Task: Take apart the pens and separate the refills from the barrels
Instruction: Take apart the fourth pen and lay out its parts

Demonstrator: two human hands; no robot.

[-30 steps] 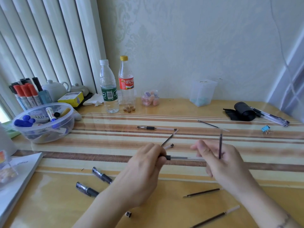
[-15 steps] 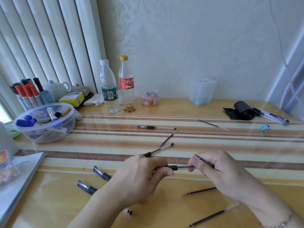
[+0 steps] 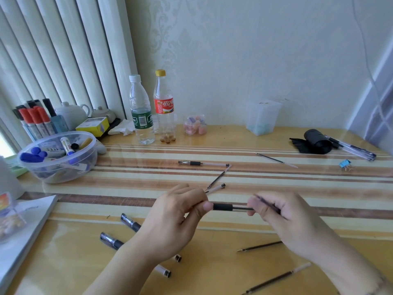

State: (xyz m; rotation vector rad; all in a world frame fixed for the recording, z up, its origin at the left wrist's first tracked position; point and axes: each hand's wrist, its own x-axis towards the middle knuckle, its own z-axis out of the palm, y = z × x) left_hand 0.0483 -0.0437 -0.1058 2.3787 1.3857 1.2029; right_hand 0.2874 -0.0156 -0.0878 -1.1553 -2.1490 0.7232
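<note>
A single wide-angle view from head height looks forward and down across the table [image 3: 276,235] toward the wall [image 3: 255,50]. Both hands sit close in the lower middle of the frame, vertical blinds [image 3: 53,50] fill the upper left.

Chinese Coca-Cola script on red-labelled bottle [image 3: 164,107]

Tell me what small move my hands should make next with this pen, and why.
Probably twist the two ends apart. The left hand pinches the tip end beside the black grip of the pen, and the right hand holds its clear barrel, so it looks still joined. A loose refill already sits in the right hand.
</note>
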